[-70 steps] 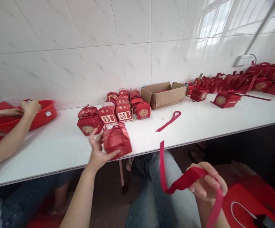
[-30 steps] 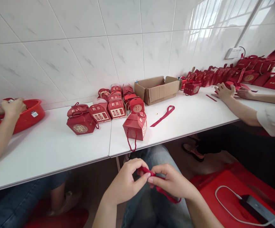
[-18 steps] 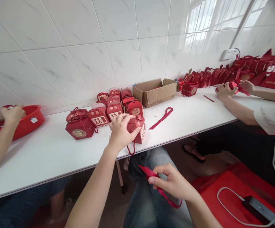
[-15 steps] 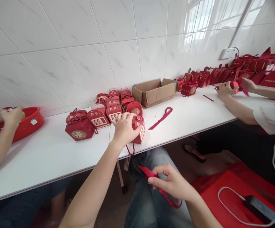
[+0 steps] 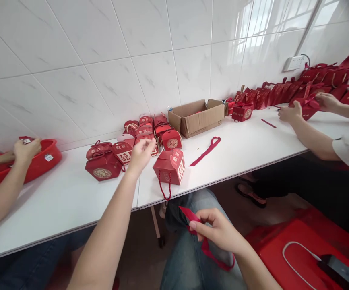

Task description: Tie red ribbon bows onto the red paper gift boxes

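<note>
My right hand (image 5: 219, 230), low over my lap, pinches a red ribbon (image 5: 184, 212); one pointed end sticks out to the left and the rest loops down below. My left hand (image 5: 142, 156) is raised over the table with nothing in it, fingers stretched out, in front of the grouped red gift boxes (image 5: 172, 140). To its right, near the table's front edge, stands a single red gift box (image 5: 164, 167) with gold-and-white print and a lid flap. Its red cord handle (image 5: 170, 189) hangs over the edge.
Another red ribbon (image 5: 206, 152) lies looped on the white table (image 5: 234, 159). Behind it is an open cardboard box (image 5: 203, 121). At left, a co-worker's hands are at a red basin (image 5: 49, 155); at right, another's hands (image 5: 292, 114) hold a red box. A red stool (image 5: 286, 245) is beside me.
My left hand has let go of the single gift box and moved left toward the grouped boxes. My right hand keeps the ribbon in nearly the same place.
</note>
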A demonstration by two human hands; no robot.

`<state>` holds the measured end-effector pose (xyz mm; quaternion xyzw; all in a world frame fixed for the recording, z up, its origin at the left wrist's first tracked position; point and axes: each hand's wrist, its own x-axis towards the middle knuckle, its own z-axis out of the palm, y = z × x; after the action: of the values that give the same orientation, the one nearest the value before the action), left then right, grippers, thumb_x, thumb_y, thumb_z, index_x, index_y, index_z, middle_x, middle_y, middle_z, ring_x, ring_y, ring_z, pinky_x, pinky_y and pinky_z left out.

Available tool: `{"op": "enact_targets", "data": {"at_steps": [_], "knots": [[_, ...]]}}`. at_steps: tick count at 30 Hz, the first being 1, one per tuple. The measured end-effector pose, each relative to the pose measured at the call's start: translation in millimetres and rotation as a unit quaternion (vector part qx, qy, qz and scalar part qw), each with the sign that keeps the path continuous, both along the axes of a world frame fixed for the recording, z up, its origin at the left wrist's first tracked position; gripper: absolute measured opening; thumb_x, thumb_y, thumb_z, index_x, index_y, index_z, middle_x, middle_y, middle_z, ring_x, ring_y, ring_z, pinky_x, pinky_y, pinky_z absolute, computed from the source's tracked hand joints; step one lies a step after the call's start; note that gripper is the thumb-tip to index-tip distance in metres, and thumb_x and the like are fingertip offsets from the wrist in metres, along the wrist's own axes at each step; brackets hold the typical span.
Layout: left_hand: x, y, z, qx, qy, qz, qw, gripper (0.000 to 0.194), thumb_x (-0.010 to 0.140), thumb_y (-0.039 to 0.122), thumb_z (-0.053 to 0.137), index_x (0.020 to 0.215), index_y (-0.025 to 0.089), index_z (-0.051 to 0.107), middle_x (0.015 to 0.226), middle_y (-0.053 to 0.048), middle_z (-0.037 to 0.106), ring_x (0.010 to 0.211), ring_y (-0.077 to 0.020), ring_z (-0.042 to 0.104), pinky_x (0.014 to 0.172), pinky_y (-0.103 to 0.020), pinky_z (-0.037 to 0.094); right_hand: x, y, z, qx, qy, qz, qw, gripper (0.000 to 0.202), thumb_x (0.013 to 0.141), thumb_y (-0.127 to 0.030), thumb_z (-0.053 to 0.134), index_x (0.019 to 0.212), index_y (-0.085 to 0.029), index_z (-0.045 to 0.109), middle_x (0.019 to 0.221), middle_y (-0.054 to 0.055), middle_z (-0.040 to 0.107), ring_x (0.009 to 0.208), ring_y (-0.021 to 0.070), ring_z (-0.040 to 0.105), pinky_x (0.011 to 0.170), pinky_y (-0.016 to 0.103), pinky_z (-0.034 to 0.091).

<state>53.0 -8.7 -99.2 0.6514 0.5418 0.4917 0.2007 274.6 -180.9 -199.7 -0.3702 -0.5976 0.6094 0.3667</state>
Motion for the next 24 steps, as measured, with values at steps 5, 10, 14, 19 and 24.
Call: {"op": "enact_targets", "data": {"at_steps": [5, 10, 14, 19, 24], "knots": [[5.4, -25.1, -37.8, -0.008, -0.015, -0.012, 1.0, 0.033, 0.071, 0.043, 0.067, 0.092, 0.019, 0.064, 0.099, -0.007, 0.067, 0.091, -0.0209, 0.063, 0.071, -0.028, 0.048, -18.7, 18.0, -33.9, -0.101, 0.139, 0.049, 0.984, 0.035, 0.078, -0.047, 0.064, 0.069, -0.013, 0.063, 0.045, -0.004, 0.051, 0.043, 0.0065, 0.041, 0.051, 0.021, 0.031], [1.8, -4.9, -49.5, 0.022, -0.132, 0.023, 0.991, 0.031, 0.071, 0.041, 0.065, 0.089, 0.015, 0.067, 0.088, -0.007, 0.069, 0.084, -0.0201, 0.064, 0.075, -0.03, 0.048, -33.3, 30.7, -67.0, -0.15, 0.131, 0.034, 0.979, 0.039, 0.073, -0.051, 0.067, 0.068, -0.013, 0.063, 0.044, -0.004, 0.051, 0.042, 0.0064, 0.041, 0.048, 0.021, 0.029], [1.5, 5.3, -51.9, 0.04, -0.144, 0.026, 0.988, 0.031, 0.071, 0.039, 0.065, 0.091, 0.015, 0.067, 0.094, -0.007, 0.068, 0.087, -0.0195, 0.062, 0.078, -0.03, 0.048, -33.3, 33.0, -73.4, -0.162, 0.121, 0.026, 0.979, 0.039, 0.072, -0.051, 0.067, 0.069, -0.013, 0.063, 0.045, -0.004, 0.051, 0.042, 0.006, 0.039, 0.046, 0.021, 0.027], [2.8, 9.5, -51.4, 0.026, -0.161, -0.015, 0.987, 0.034, 0.069, 0.043, 0.068, 0.091, 0.016, 0.068, 0.093, -0.007, 0.069, 0.087, -0.0198, 0.063, 0.077, -0.029, 0.048, -31.2, 32.4, -75.0, -0.159, 0.113, 0.035, 0.98, 0.04, 0.073, -0.051, 0.067, 0.07, -0.012, 0.064, 0.044, -0.004, 0.05, 0.042, 0.006, 0.04, 0.047, 0.021, 0.027], [-9.6, 13.1, -72.9, -0.026, -0.264, -0.112, 0.958, 0.049, 0.078, 0.06, 0.048, 0.103, 0.02, 0.063, 0.106, -0.008, 0.067, 0.093, -0.0207, 0.063, 0.074, -0.03, 0.049, -31.7, 32.8, -80.2, -0.177, 0.117, 0.027, 0.977, 0.042, 0.071, -0.053, 0.068, 0.074, -0.012, 0.067, 0.047, -0.003, 0.053, 0.044, 0.007, 0.043, 0.049, 0.021, 0.029]]}}
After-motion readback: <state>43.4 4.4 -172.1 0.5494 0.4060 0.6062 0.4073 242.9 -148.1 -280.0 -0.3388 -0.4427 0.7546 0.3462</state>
